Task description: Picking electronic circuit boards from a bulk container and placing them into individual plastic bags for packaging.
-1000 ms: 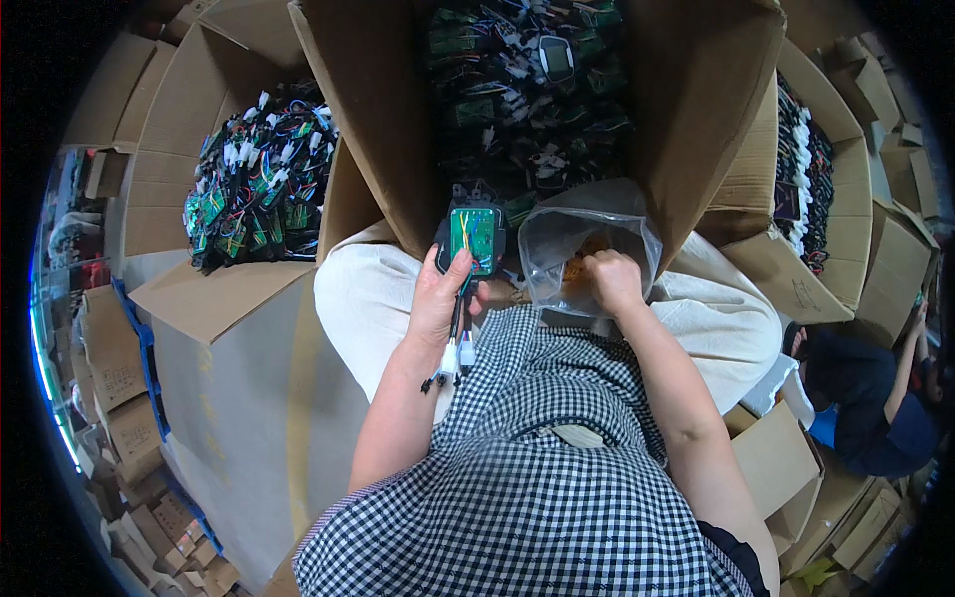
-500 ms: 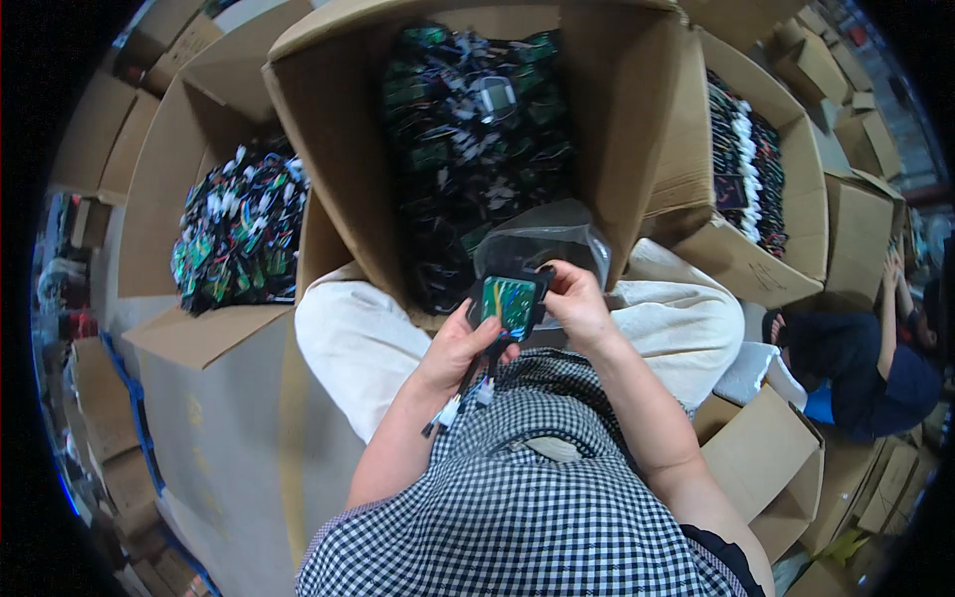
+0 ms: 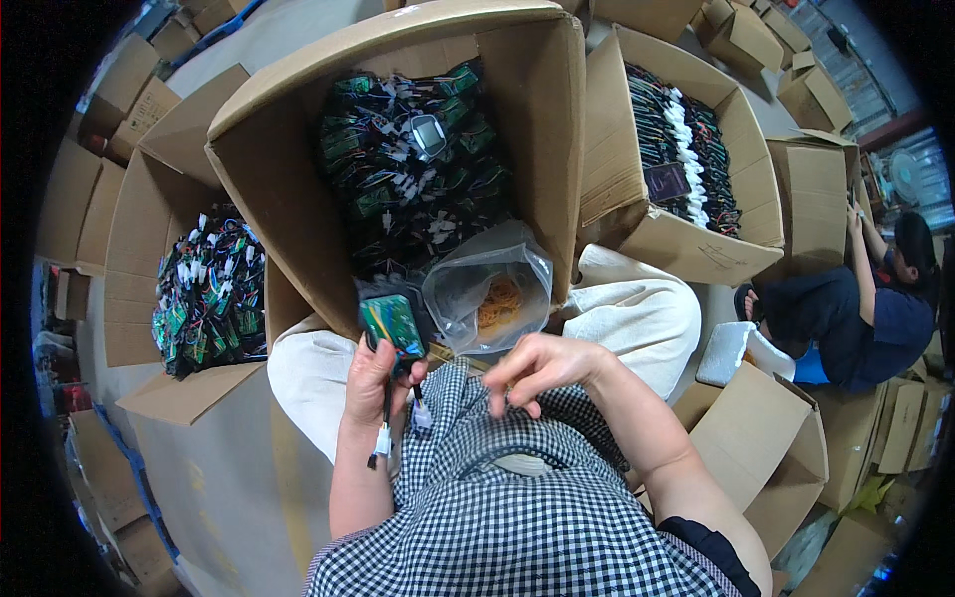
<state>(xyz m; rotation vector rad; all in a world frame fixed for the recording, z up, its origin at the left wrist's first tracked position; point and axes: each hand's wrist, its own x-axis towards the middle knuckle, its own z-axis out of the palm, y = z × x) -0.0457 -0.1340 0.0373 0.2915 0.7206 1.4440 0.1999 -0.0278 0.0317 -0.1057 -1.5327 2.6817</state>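
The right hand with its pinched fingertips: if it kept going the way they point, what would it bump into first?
The right hand points its fingertips toward the person's left, so it would probably first meet the left hand gripping the small green circuit board with dangling wires, though depth is unclear.

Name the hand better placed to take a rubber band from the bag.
Right. The right hand is free and sits just below the bag of rubber bands, while the left hand already has its grip on the green board.
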